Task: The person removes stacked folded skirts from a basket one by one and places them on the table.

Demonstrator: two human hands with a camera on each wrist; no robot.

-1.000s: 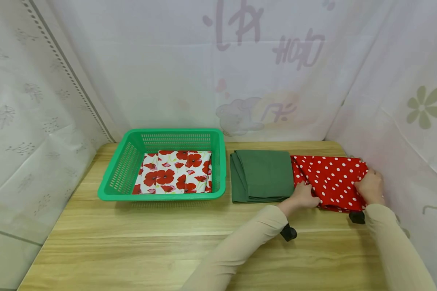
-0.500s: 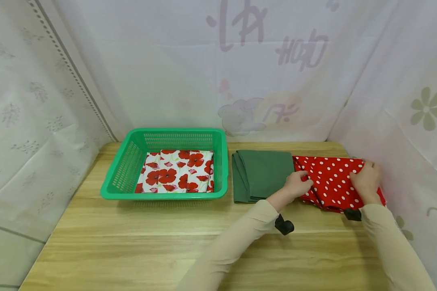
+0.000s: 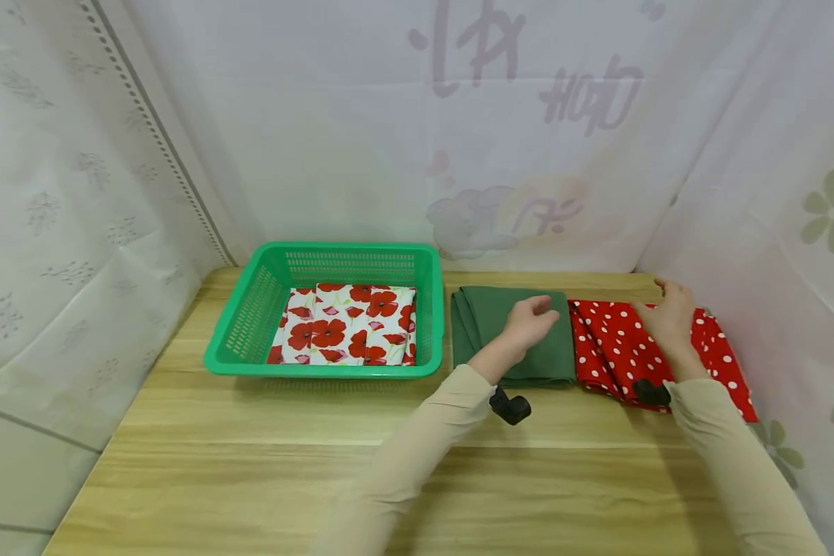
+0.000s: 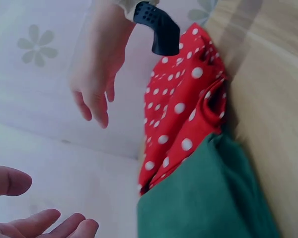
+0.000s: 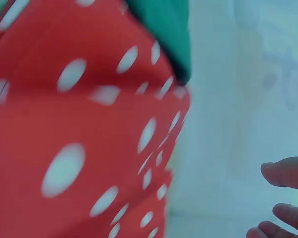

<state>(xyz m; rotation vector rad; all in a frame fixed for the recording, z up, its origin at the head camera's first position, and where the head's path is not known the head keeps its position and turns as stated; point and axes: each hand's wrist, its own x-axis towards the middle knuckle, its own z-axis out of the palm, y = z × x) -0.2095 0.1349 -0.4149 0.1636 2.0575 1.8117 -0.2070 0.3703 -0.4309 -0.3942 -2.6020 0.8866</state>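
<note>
A red cloth with white dots (image 3: 608,340) lies loosely folded at the right of the table. My right hand (image 3: 670,320) hovers over it with fingers apart, holding nothing. Beside it on the left is a folded green cloth (image 3: 483,324), its right edge against the dotted one. Above that green cloth hangs my left hand (image 3: 528,324), fingers loosely bent around nothing. In the left wrist view, both the dotted cloth (image 4: 176,109) and the green cloth (image 4: 198,198) show below the hands. The right wrist view has the dotted cloth (image 5: 89,148) close up, with fingertips (image 5: 285,173) away from it.
A green plastic basket (image 3: 431,313) stands left of the cloths, with a folded white cloth with red poppies (image 3: 347,328) inside. Wood-grain tabletop (image 3: 250,463) stretches across the front. White printed curtains (image 3: 333,139) enclose the back and both sides.
Both hands have let go of the red dotted cloth and lifted. The left hand has moved left over the green cloth; the right one has shifted slightly left. The dotted cloth's right end now spreads further.
</note>
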